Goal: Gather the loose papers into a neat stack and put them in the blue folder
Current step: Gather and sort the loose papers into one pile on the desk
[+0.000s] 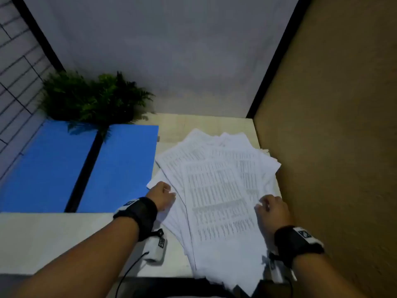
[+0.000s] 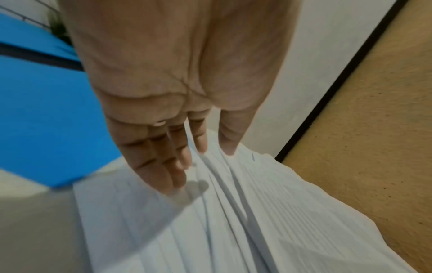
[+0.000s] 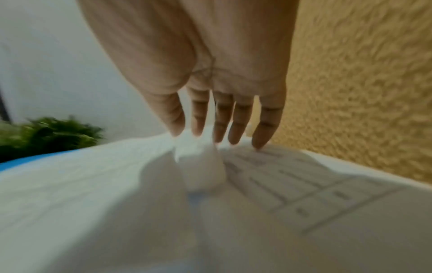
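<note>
A fanned pile of printed white papers lies on the right half of the table, its near end hanging over the front edge. The blue folder lies open and flat at the left, with a black spine down its middle. My left hand is at the pile's left edge; in the left wrist view its straight fingers rest on the papers. My right hand sits on the pile's right edge. There the thumb and index of my right hand pinch a raised fold of the top sheet.
A green fern-like plant stands at the back left and overhangs the folder's far edge. A brown board wall runs close along the right of the papers. Bare pale table lies in front of the folder. A wire grid is at far left.
</note>
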`<state>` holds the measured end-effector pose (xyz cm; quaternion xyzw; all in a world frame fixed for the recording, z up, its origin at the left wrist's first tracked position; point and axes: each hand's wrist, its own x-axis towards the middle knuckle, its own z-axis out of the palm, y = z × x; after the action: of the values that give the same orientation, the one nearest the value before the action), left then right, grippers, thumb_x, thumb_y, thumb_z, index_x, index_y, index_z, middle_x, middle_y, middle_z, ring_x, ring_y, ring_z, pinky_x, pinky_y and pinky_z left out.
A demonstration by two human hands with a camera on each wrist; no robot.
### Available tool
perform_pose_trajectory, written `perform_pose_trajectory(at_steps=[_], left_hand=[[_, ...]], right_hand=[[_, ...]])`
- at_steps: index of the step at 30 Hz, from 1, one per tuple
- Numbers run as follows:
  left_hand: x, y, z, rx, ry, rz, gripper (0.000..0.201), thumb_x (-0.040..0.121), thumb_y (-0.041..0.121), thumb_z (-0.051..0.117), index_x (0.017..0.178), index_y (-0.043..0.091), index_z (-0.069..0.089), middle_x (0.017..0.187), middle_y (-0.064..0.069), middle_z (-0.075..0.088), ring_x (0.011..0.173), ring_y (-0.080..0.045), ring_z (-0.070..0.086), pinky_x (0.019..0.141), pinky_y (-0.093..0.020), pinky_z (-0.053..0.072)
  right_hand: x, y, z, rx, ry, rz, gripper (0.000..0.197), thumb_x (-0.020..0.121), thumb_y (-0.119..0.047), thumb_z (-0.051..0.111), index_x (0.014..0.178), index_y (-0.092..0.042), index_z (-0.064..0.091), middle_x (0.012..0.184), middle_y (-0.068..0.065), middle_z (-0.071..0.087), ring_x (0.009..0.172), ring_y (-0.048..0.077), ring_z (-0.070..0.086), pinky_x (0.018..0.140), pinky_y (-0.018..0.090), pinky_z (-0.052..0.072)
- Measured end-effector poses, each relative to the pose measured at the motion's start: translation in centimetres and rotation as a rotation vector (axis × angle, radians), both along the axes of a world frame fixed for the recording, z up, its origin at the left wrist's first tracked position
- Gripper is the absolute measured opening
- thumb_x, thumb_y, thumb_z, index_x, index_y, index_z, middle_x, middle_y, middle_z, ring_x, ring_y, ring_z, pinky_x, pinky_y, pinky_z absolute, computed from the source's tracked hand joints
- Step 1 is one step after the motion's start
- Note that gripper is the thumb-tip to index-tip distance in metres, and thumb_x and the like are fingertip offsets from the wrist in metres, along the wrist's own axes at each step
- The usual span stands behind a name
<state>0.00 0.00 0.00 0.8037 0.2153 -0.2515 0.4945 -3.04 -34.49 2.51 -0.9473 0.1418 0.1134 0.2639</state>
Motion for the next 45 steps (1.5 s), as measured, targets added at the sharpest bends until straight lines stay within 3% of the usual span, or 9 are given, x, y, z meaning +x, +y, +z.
perform_pose_trajectory(at_steps=[5, 10, 16, 21, 25, 31, 37, 40, 45], left_hand=[[-0.5, -3.9, -1.3, -0.141, -0.015, 0.259, 0.069, 0.094, 0.020, 0.062, 0.150, 0.011, 0.022, 0.147, -0.015, 0.043, 0.123, -0.033, 0.053, 0.085, -0.029, 0.045], [-0.9, -5.6, -1.8, -0.195, -0.224, 0.515, 0.072, 0.095, 0.019, 0.058, 0.154, 0.024, 0.016, 0.159, -0.007, 0.030, 0.143, -0.025, 0.035, 0.117, -0.044, 0.032], [-0.8, -4.7, -1.3, -0.171, -0.269, 0.448, 0.053, 0.097, 0.000, 0.050, 0.147, 0.010, 0.038, 0.147, -0.010, 0.047, 0.137, -0.027, 0.045, 0.109, -0.028, 0.036], [-1.2, -4.0, -0.8, -0.174, -0.208, 0.321, 0.037, 0.099, 0.005, 0.048, 0.136, 0.001, 0.050, 0.140, -0.009, 0.054, 0.129, -0.027, 0.052, 0.109, -0.032, 0.037], [-1.6, -4.3, -0.8, -0.051, -0.126, 0.245, 0.032, 0.101, 0.022, 0.045, 0.114, -0.006, 0.055, 0.129, -0.026, 0.056, 0.115, -0.039, 0.057, 0.096, -0.036, 0.045], [-2.3, -4.9, -1.4, 0.142, -0.278, 0.302, 0.037, 0.089, 0.028, 0.064, 0.110, -0.002, 0.056, 0.125, -0.014, 0.052, 0.114, -0.034, 0.054, 0.101, -0.042, 0.048], [-2.9, -4.9, -1.4, -0.145, -0.214, 0.392, 0.015, 0.099, 0.012, 0.049, 0.111, 0.006, 0.055, 0.114, -0.013, 0.063, 0.109, -0.033, 0.060, 0.098, -0.040, 0.048], [-2.9, -4.4, -1.0, -0.164, -0.181, 0.395, 0.031, 0.100, 0.015, 0.049, 0.128, 0.000, 0.052, 0.128, -0.008, 0.057, 0.124, -0.028, 0.053, 0.101, -0.027, 0.039], [-3.0, -2.6, -0.4, -0.074, -0.290, 0.495, 0.033, 0.099, 0.010, 0.050, 0.131, 0.004, 0.054, 0.123, -0.010, 0.061, 0.116, -0.028, 0.058, 0.090, -0.025, 0.041]], right_hand=[[0.9, 1.9, -0.4, 0.385, -0.024, -0.344, 0.043, 0.098, -0.019, 0.053, 0.137, -0.006, 0.042, 0.130, 0.014, 0.054, 0.119, 0.032, 0.054, 0.095, 0.032, 0.040], [1.0, 2.4, -2.0, 0.387, 0.004, -0.273, 0.015, 0.098, -0.005, 0.046, 0.087, 0.005, 0.049, 0.082, 0.009, 0.048, 0.083, 0.020, 0.045, 0.065, 0.021, 0.034], [1.4, 1.4, -3.0, 0.280, 0.216, -0.131, 0.026, 0.094, -0.002, 0.049, 0.108, 0.020, 0.054, 0.111, 0.034, 0.062, 0.104, 0.043, 0.060, 0.091, 0.039, 0.047], [1.6, 1.9, -2.8, 0.281, 0.220, -0.128, 0.019, 0.098, -0.002, 0.042, 0.089, 0.012, 0.052, 0.093, 0.019, 0.053, 0.088, 0.023, 0.049, 0.075, 0.026, 0.034], [1.4, 3.9, -2.9, 0.379, 0.251, -0.119, 0.026, 0.098, 0.001, 0.041, 0.103, 0.025, 0.048, 0.113, 0.041, 0.053, 0.087, 0.026, 0.052, 0.074, 0.024, 0.035], [0.1, 4.7, -2.6, 0.538, 0.186, -0.115, 0.017, 0.093, 0.000, 0.048, 0.095, 0.003, 0.065, 0.082, 0.008, 0.063, 0.072, 0.016, 0.057, 0.067, 0.022, 0.045], [2.3, 4.8, -2.2, 0.921, 0.063, -0.682, 0.037, 0.092, -0.025, 0.062, 0.117, -0.027, 0.036, 0.082, 0.003, 0.055, 0.064, 0.016, 0.052, 0.063, 0.030, 0.048], [3.3, 4.6, -2.1, 1.022, 0.032, -0.780, 0.014, 0.092, -0.012, 0.062, 0.092, -0.018, 0.050, 0.074, 0.004, 0.048, 0.055, 0.016, 0.041, 0.053, 0.029, 0.041], [3.3, 3.0, -2.1, 0.578, 0.017, -0.506, 0.021, 0.094, -0.001, 0.047, 0.108, 0.001, 0.064, 0.104, 0.010, 0.063, 0.094, 0.024, 0.059, 0.084, 0.027, 0.046]])
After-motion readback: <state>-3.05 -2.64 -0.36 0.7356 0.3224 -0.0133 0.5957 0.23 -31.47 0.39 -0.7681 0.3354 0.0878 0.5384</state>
